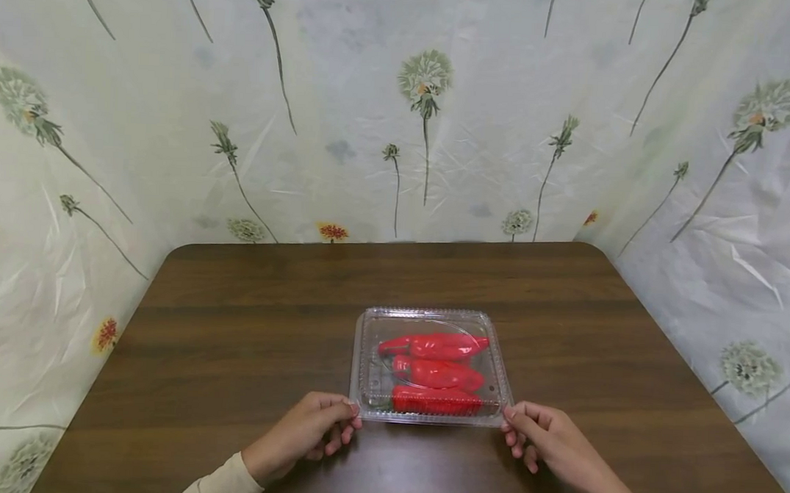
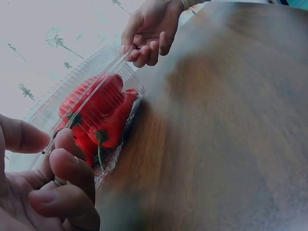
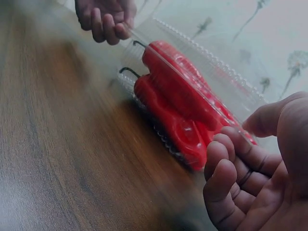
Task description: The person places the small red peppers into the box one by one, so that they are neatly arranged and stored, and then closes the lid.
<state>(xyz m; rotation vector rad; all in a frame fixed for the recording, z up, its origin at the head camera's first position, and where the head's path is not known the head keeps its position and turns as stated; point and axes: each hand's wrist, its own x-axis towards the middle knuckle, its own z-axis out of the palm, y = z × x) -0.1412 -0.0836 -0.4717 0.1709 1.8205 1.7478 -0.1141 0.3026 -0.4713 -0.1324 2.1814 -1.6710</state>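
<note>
A clear plastic clamshell container [image 1: 427, 420] lies on the wooden table in front of me, holding three red peppers [image 1: 437, 374] laid crosswise. At its near left corner my left hand [image 1: 314, 428] pinches the rim between thumb and index finger, the other fingers curled below. My right hand [image 1: 555, 446] pinches the near right corner the same way. In the left wrist view, green stems show on the red peppers [image 2: 115, 120] under the ribbed lid. From the right wrist, the lid's near edge runs between both hands, raised above the base, with the peppers [image 3: 168, 120] beneath.
The brown wooden table [image 1: 246, 328] has rounded far corners. A pale sheet [image 1: 348, 112] printed with dandelions hangs behind it and along both sides.
</note>
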